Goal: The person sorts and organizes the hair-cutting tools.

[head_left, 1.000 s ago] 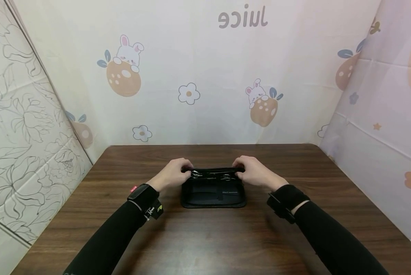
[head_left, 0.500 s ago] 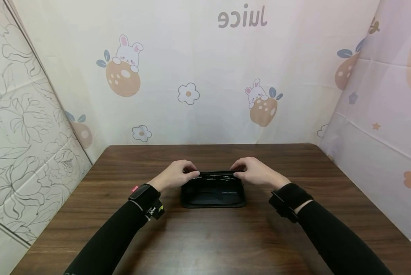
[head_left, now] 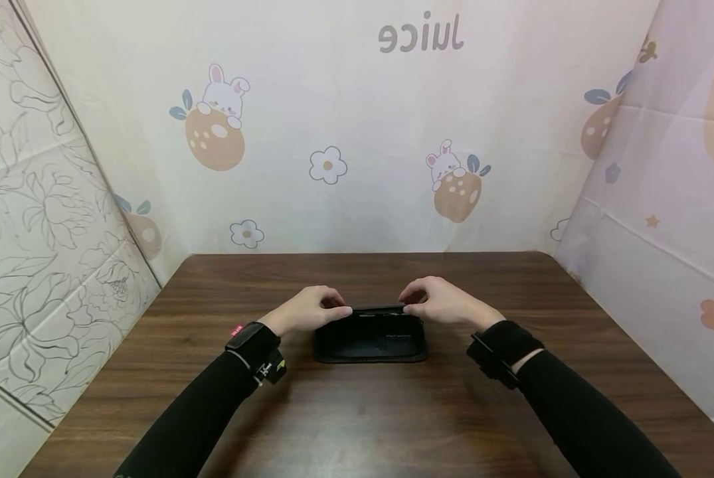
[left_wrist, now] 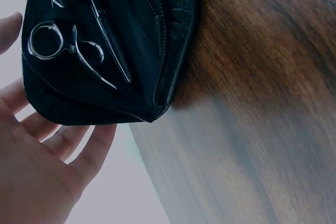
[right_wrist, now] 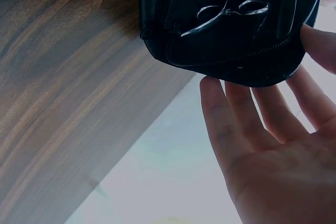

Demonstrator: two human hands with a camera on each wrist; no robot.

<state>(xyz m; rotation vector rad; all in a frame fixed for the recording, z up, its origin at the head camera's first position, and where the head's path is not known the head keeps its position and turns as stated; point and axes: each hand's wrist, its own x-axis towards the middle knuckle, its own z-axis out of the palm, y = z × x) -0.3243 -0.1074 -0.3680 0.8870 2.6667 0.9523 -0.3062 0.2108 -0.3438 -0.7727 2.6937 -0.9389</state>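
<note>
A black zip case (head_left: 368,346) lies half-folded at the middle of the table, its far flap raised and tilted toward me. My left hand (head_left: 315,309) holds the flap's left part, thumb at the top edge and fingers behind it. At the right end my right hand (head_left: 446,302) grips the same flap between thumb and fingers. Silver scissors (left_wrist: 68,45) sit inside the flap in the left wrist view, beside a slim metal tool (left_wrist: 111,40). Another pair of scissors (right_wrist: 228,11) shows in the right wrist view, near a dark comb-like piece (right_wrist: 287,11).
The brown wood-grain table (head_left: 357,418) extends around the case. Behind it hangs a pale printed curtain (head_left: 333,86), with a flower-patterned panel (head_left: 52,219) at the left and more printed cloth at the right.
The raised flap has tipped down toward me, so the scissors hardly show in the head view. Both hands have lowered with it, the left sliding inward along the edge.
</note>
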